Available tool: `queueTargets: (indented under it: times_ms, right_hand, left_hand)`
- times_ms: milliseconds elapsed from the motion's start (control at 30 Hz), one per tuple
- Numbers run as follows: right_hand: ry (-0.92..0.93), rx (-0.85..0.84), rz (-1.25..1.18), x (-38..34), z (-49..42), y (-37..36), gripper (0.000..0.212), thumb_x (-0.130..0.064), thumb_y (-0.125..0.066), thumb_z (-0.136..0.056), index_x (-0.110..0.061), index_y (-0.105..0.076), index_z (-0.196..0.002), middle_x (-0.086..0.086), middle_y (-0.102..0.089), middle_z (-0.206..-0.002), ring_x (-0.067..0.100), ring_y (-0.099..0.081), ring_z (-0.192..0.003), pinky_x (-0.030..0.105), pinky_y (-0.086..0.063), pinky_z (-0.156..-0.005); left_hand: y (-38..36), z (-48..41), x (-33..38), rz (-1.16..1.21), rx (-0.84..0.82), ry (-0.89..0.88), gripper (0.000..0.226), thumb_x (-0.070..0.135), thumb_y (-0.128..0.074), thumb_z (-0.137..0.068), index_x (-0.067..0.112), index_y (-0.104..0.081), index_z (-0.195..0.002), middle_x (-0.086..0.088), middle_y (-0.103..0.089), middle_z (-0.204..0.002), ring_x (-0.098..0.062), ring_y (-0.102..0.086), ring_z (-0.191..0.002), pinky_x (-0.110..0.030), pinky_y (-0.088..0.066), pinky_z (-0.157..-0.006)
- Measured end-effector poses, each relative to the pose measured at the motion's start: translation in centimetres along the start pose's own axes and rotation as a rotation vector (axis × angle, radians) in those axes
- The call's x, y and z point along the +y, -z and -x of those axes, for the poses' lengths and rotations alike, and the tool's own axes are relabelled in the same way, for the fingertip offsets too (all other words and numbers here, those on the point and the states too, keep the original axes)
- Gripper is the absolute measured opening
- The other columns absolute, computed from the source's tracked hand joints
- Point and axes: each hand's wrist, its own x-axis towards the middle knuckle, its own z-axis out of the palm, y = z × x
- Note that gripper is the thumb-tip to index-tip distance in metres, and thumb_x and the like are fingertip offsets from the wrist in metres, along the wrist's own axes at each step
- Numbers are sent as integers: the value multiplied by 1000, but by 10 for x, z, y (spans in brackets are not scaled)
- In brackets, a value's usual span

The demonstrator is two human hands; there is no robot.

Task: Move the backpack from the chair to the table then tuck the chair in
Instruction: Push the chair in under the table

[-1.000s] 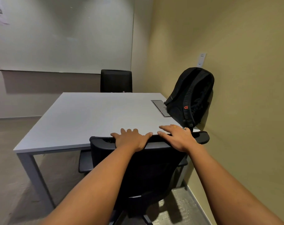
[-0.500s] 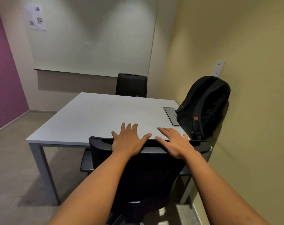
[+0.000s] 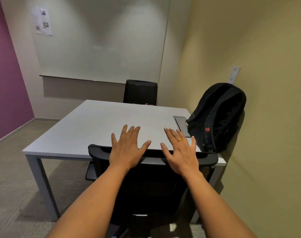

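A black backpack (image 3: pixel 218 117) with a small red logo stands upright on the right end of the grey table (image 3: pixel 98 127), leaning against the yellow wall. A black mesh office chair (image 3: pixel 146 186) is pushed up to the table's near edge, its backrest top level with the tabletop. My left hand (image 3: pixel 127 148) and my right hand (image 3: pixel 180 152) hover flat over the top of the backrest, fingers spread and lifted, holding nothing. A gold ring sits on a finger of the right hand.
A second black chair (image 3: pixel 140 92) stands at the table's far side. A metal cable hatch (image 3: pixel 180 124) is set in the tabletop beside the backpack. A whiteboard (image 3: pixel 98 42) covers the back wall; a purple wall (image 3: pixel 3 74) runs on the left, with carpeted floor below it.
My fingers, curled over the chair's backrest a second ago, have straightened and lifted off it. The view has tilted up and swung left, showing more of the whiteboard and purple wall.
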Motion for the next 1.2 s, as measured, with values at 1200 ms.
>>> queueTargets:
  times_ms: [1200]
  right_hand:
    - [-105,128,136,74,-108,-39,67,-65,-5,-77,-41,6,-138,-7,-10,-157,17,-3,-145,57,6,-110]
  left_hand:
    - [-57,-135,24,49,-71,-82,75,67,-19,-89,26,-9,-150,1,-8,-159,-19,4,-146,-52,-4,-115]
